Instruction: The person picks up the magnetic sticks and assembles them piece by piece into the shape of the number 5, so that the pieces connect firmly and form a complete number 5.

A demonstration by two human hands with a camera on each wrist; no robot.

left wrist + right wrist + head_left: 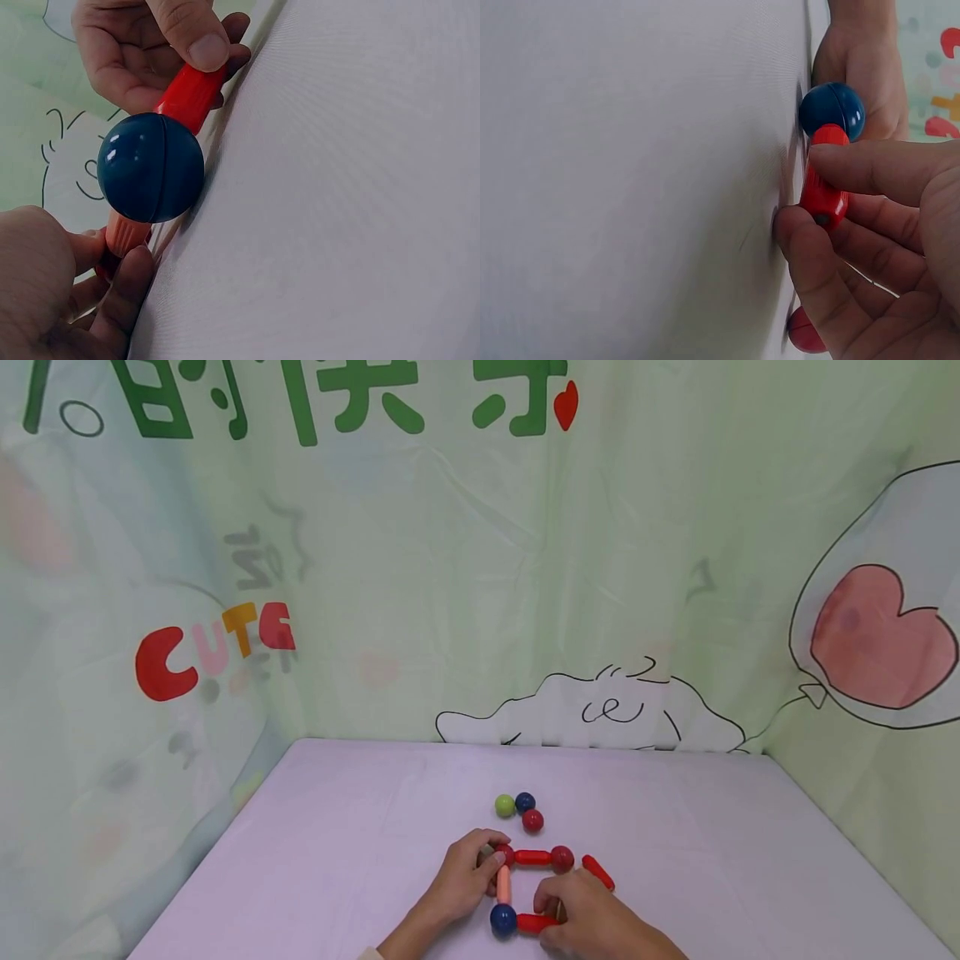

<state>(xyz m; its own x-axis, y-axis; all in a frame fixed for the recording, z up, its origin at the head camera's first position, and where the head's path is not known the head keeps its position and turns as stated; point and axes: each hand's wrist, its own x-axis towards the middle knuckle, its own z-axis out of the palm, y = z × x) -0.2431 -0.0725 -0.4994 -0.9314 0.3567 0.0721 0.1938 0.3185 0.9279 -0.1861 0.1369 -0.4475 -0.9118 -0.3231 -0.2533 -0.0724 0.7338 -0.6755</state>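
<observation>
A flat frame of magnetic rods and balls lies on the lavender table [337, 827]. My left hand [489, 865] pinches the top end of the orange rod [503, 885], where it meets a red ball [507, 854]. The orange rod [126, 232] runs down to a blue ball [503, 919] [150, 166]. My right hand [553, 913] pinches the bottom red rod [534, 922] [823, 187], which touches the blue ball [832, 110]. A top red rod [533, 857] links the red ball to a dark red ball [562, 858].
Another red rod [597, 872] lies slanted at the right of the frame. Three loose balls, green [505, 805], blue [525, 802] and red [532, 820], sit just beyond it. Printed green cloth walls [480, 610] enclose the table on three sides.
</observation>
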